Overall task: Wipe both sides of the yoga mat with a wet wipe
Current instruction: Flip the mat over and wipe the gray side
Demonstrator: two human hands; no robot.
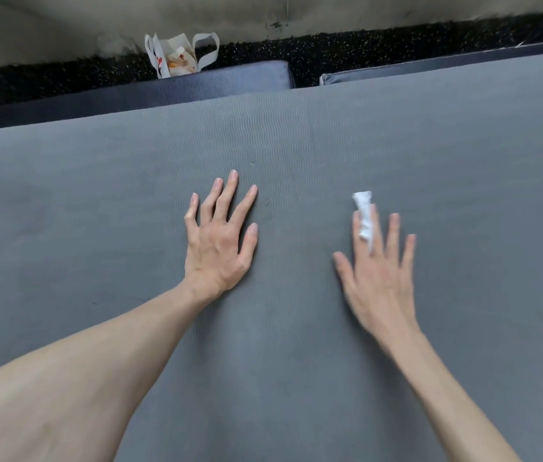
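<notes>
A grey yoga mat (pixel 296 145) with a fine ribbed texture lies spread flat and fills most of the view. My left hand (pixel 220 238) rests flat on the mat near its middle, fingers straight and spread. My right hand (pixel 376 271) is also flat on the mat, fingers straight and slightly blurred. A twisted white wet wipe (pixel 364 215) lies along its index finger, tucked between index and middle finger, with its end sticking out past the fingertips onto the mat.
Beyond the mat's far edge lie dark blue padded mats (pixel 230 81) on black speckled flooring (pixel 363 48). A white paper bag (pixel 177 56) with handles stands by the grey wall at the back.
</notes>
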